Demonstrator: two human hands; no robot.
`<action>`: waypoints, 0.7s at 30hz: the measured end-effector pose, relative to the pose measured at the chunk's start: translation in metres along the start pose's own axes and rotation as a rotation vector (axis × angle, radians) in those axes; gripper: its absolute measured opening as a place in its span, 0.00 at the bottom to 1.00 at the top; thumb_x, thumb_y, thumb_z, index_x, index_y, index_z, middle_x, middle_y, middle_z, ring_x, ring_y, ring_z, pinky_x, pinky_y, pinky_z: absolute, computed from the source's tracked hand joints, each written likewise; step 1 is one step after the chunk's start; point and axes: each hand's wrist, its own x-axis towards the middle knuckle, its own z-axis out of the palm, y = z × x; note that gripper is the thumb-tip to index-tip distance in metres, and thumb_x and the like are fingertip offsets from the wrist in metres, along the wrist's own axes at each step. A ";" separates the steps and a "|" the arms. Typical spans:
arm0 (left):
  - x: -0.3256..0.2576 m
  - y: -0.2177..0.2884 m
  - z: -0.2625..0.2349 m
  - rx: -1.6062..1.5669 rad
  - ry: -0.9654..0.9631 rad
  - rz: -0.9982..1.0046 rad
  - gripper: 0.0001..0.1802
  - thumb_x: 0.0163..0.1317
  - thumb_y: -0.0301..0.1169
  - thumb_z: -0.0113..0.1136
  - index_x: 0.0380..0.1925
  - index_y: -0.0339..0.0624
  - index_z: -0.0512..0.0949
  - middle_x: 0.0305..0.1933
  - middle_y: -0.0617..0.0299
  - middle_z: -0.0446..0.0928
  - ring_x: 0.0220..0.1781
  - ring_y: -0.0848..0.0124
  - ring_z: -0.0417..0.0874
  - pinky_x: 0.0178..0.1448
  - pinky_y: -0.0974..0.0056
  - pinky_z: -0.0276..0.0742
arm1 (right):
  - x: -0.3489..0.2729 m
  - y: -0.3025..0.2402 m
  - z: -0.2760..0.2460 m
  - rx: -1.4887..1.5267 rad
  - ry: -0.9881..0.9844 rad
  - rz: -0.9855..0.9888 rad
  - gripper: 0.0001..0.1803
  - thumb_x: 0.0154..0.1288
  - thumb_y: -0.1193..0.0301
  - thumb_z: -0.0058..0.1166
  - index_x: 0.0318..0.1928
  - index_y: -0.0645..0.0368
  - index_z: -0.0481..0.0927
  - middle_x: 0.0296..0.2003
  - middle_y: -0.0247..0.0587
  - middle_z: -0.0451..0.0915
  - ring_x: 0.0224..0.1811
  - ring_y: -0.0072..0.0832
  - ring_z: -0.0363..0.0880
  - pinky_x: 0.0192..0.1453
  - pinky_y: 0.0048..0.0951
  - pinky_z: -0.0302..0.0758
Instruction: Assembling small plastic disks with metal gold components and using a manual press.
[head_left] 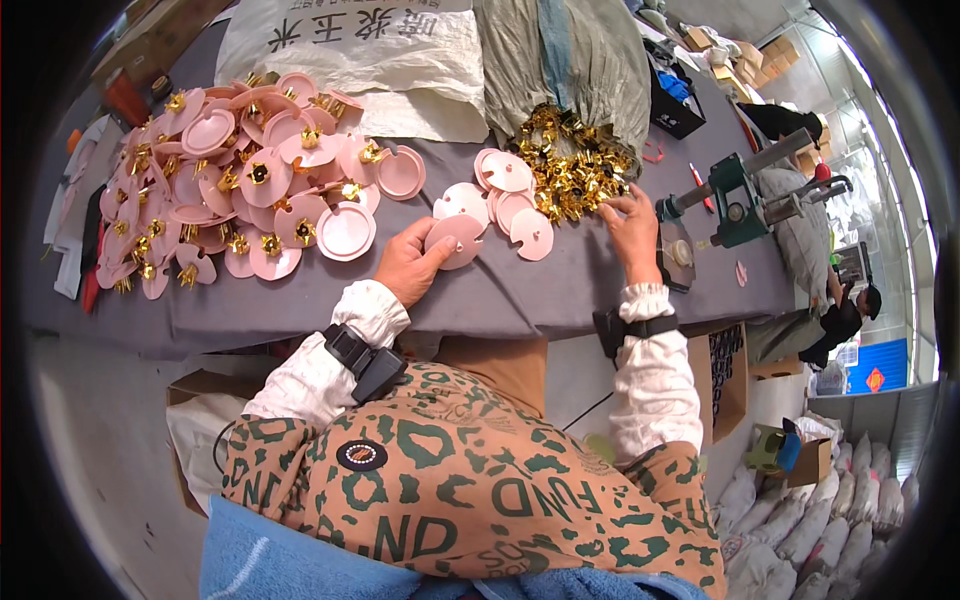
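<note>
My left hand (405, 268) grips a round pink disc (455, 243) between thumb and fingers, over the front of a small group of similar discs. More loose pink discs (506, 172) lie just beyond, some with a notch and a small hole. My right hand (632, 235) is at the right edge of a heap of shiny gold metal pieces (570, 165), its fingers partly spread. No piece can be made out in it. On the left rises a large pile of pink discs (210, 185), many with a gold piece fixed at the centre.
A green hand press (740, 200) with a metal shaft stands right of my right hand. Behind the gold pieces are a grey sack (600, 60) and a white woven sack (350, 60). A black box (676, 105) sits farther back. Another person (845, 320) is at the far right.
</note>
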 end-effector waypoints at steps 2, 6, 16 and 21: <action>0.000 0.001 0.003 0.002 0.002 0.003 0.14 0.68 0.32 0.58 0.49 0.34 0.78 0.43 0.64 0.82 0.44 0.79 0.78 0.51 0.71 0.74 | -0.015 -0.006 0.011 0.086 0.085 -0.019 0.12 0.51 0.72 0.66 0.39 0.54 0.87 0.60 0.52 0.73 0.61 0.47 0.72 0.62 0.36 0.71; -0.002 0.002 0.002 0.034 -0.005 -0.015 0.12 0.69 0.32 0.57 0.47 0.35 0.77 0.43 0.65 0.80 0.44 0.79 0.77 0.52 0.71 0.73 | -0.027 -0.046 0.024 0.231 0.007 -0.166 0.11 0.54 0.70 0.63 0.39 0.59 0.84 0.43 0.43 0.81 0.43 0.41 0.80 0.52 0.35 0.77; -0.001 -0.006 -0.004 0.087 0.029 0.022 0.12 0.67 0.31 0.58 0.46 0.35 0.78 0.41 0.63 0.82 0.42 0.80 0.77 0.49 0.70 0.75 | -0.045 -0.056 0.056 0.417 -0.054 0.145 0.13 0.50 0.76 0.63 0.39 0.59 0.84 0.39 0.44 0.84 0.43 0.39 0.82 0.52 0.37 0.77; -0.002 0.004 0.003 0.001 0.030 0.013 0.12 0.67 0.30 0.58 0.46 0.34 0.78 0.41 0.65 0.82 0.42 0.81 0.77 0.49 0.71 0.74 | -0.051 -0.039 0.068 0.462 0.133 0.014 0.11 0.56 0.76 0.61 0.42 0.60 0.83 0.42 0.43 0.84 0.45 0.34 0.82 0.53 0.32 0.76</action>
